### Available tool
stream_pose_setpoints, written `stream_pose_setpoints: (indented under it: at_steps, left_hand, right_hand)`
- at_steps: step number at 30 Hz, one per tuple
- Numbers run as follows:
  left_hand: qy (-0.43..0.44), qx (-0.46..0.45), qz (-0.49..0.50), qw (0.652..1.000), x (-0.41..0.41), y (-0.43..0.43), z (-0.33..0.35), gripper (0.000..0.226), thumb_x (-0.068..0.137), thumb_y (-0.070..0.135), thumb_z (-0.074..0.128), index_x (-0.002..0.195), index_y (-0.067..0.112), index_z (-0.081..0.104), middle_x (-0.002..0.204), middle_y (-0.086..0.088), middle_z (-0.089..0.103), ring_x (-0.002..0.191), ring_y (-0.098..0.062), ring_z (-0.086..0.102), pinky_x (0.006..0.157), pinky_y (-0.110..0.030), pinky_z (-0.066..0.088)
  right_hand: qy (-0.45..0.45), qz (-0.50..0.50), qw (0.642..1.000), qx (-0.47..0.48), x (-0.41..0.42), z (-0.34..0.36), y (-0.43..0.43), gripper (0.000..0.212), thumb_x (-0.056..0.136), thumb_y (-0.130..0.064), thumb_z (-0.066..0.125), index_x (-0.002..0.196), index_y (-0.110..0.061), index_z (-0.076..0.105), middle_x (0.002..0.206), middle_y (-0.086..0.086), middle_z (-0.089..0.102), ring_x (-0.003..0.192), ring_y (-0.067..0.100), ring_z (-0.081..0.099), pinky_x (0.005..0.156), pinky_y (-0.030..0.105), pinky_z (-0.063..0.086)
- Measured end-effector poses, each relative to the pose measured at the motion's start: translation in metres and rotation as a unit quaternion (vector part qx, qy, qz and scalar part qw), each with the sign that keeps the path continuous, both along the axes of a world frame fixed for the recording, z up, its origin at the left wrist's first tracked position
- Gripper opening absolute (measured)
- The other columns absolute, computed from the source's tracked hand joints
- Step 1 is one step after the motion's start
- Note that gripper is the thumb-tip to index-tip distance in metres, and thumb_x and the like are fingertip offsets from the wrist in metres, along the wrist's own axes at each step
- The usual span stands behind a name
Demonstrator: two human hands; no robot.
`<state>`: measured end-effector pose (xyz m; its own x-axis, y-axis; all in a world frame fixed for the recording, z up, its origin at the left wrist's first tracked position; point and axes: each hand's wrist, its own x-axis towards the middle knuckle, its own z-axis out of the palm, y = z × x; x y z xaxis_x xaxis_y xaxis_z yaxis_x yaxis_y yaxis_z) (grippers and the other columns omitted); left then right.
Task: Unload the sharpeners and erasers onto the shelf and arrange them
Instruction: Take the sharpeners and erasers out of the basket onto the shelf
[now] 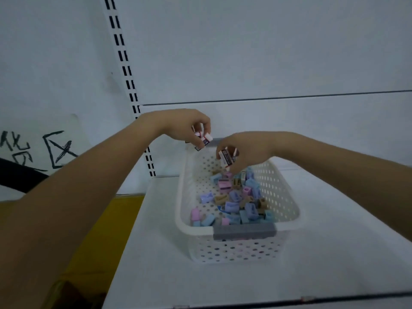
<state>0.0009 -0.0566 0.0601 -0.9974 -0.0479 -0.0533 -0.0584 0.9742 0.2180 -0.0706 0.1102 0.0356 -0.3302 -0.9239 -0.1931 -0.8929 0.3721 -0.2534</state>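
The left hand (187, 128), pinching small white sleeved erasers (206, 138) over the white perforated plastic basket's (180, 210) far-left corner, lies nearer the white shelf's (156, 253) left edge than the right hand (245, 150), clamped on similar erasers (227, 158).

Curled fingers of the left hand (187, 126) cover most of the small wrapped erasers (206, 138) it pinches at mid-frame; their count cannot be told, and the wrapper print is too small to read. The right hand (247, 148) likewise hides part of its own eraser bundle (227, 158). Both forearms run out of the frame, at the left and right edges. The hands hide much of the far rim of the white basket (287, 197), whose grey handle (244, 230) covers the near end of the pile of pastel sharpeners (231, 206). A handwritten sign (33, 150) is cut off at the left edge. A dark, blurred shape (73, 293) at lower left cannot be identified.
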Motion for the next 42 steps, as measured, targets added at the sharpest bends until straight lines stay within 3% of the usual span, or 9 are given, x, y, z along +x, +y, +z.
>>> stream_pose_setpoints:
  at_steps: [2, 5, 8, 22, 26, 30, 35, 38, 42]
  left_hand:
    - [0.006, 0.021, -0.003, 1.0, -0.006, 0.0, 0.006, 0.021, 0.079, 0.019, 0.071, 0.096, 0.016, 0.059, 0.084, 0.002, 0.058, 0.066, -0.012, 0.053, 0.061, -0.024, 0.043]
    - [0.017, 0.039, -0.02, 0.999, -0.017, 0.009, 0.014, 0.02, 0.079, 0.017, 0.071, 0.094, 0.013, 0.058, 0.079, 0.003, 0.057, 0.061, -0.011, 0.052, 0.059, -0.022, 0.044]
    - [0.026, 0.037, -0.029, 0.999, -0.028, 0.029, 0.02, 0.023, 0.077, 0.016, 0.073, 0.094, 0.011, 0.059, 0.08, 0.002, 0.058, 0.062, -0.01, 0.052, 0.058, -0.022, 0.043]
    - [0.056, 0.034, -0.063, 0.996, -0.113, 0.236, 0.033, 0.016, 0.076, 0.012, 0.067, 0.085, 0.02, 0.057, 0.087, 0.002, 0.064, 0.072, -0.017, 0.06, 0.064, -0.025, 0.046]
    - [0.047, 0.046, -0.059, 0.996, -0.151, 0.308, 0.0, 0.019, 0.077, 0.009, 0.064, 0.093, 0.016, 0.057, 0.09, 0.001, 0.062, 0.074, -0.018, 0.058, 0.055, -0.021, 0.041]
    - [0.035, 0.057, -0.052, 0.996, -0.181, 0.357, -0.027, 0.019, 0.077, 0.01, 0.063, 0.092, 0.019, 0.056, 0.083, 0.012, 0.052, 0.072, -0.014, 0.055, 0.054, -0.02, 0.039]
    - [0.043, 0.082, -0.043, 0.995, -0.216, 0.396, -0.047, 0.022, 0.077, 0.009, 0.064, 0.097, 0.016, 0.057, 0.082, 0.01, 0.049, 0.065, -0.004, 0.049, 0.056, -0.018, 0.04]
    - [0.064, 0.094, -0.04, 0.993, -0.232, 0.412, -0.064, 0.029, 0.079, 0.012, 0.067, 0.106, 0.013, 0.058, 0.094, 0.004, 0.05, 0.075, -0.011, 0.05, 0.061, -0.02, 0.038]
    - [0.059, 0.112, -0.034, 0.991, -0.245, 0.423, -0.084, 0.035, 0.086, 0.019, 0.063, 0.12, 0.017, 0.054, 0.122, -0.006, 0.051, 0.098, -0.012, 0.048, 0.082, -0.022, 0.037]
  right_hand:
    - [-0.005, -0.035, 0.999, -0.026, -0.007, 0.013, 0.008, 0.041, 0.079, -0.019, 0.068, 0.116, -0.015, 0.051, 0.104, 0.006, 0.059, 0.088, 0.022, 0.06, 0.077, 0.032, 0.052]
    - [-0.011, -0.086, 0.994, -0.067, -0.02, 0.033, 0.029, 0.034, 0.079, -0.014, 0.067, 0.111, -0.016, 0.053, 0.093, 0.002, 0.06, 0.067, 0.01, 0.055, 0.055, 0.014, 0.047]
    - [-0.003, -0.127, 0.987, -0.097, -0.034, 0.045, 0.057, 0.031, 0.079, -0.011, 0.066, 0.107, -0.017, 0.055, 0.085, -0.001, 0.058, 0.058, 0.005, 0.052, 0.044, 0.009, 0.041]
    - [0.019, -0.197, 0.975, -0.105, -0.124, 0.033, 0.274, 0.03, 0.079, -0.012, 0.065, 0.106, -0.02, 0.056, 0.086, -0.004, 0.059, 0.066, 0.017, 0.055, 0.057, 0.021, 0.043]
    - [0.037, -0.212, 0.973, -0.087, -0.157, 0.013, 0.346, 0.034, 0.079, -0.014, 0.066, 0.11, -0.02, 0.055, 0.098, 0.003, 0.059, 0.082, 0.022, 0.056, 0.072, 0.028, 0.044]
    - [0.049, -0.236, 0.97, -0.045, -0.189, -0.01, 0.398, 0.037, 0.078, -0.018, 0.068, 0.112, -0.02, 0.053, 0.107, 0.006, 0.058, 0.091, 0.024, 0.054, 0.084, 0.032, 0.043]
    - [0.033, -0.265, 0.962, -0.061, -0.212, -0.04, 0.438, 0.044, 0.081, -0.016, 0.065, 0.122, -0.014, 0.048, 0.116, 0.009, 0.054, 0.094, 0.022, 0.048, 0.079, 0.027, 0.039]
    - [0.027, -0.269, 0.954, -0.127, -0.221, -0.054, 0.446, 0.05, 0.083, -0.013, 0.062, 0.13, -0.015, 0.043, 0.123, 0.01, 0.052, 0.101, 0.024, 0.05, 0.08, 0.024, 0.035]
    - [0.015, -0.246, 0.959, -0.143, -0.233, -0.069, 0.446, 0.062, 0.087, -0.008, 0.057, 0.141, -0.018, 0.029, 0.134, 0.011, 0.046, 0.106, 0.024, 0.051, 0.09, 0.029, 0.04]
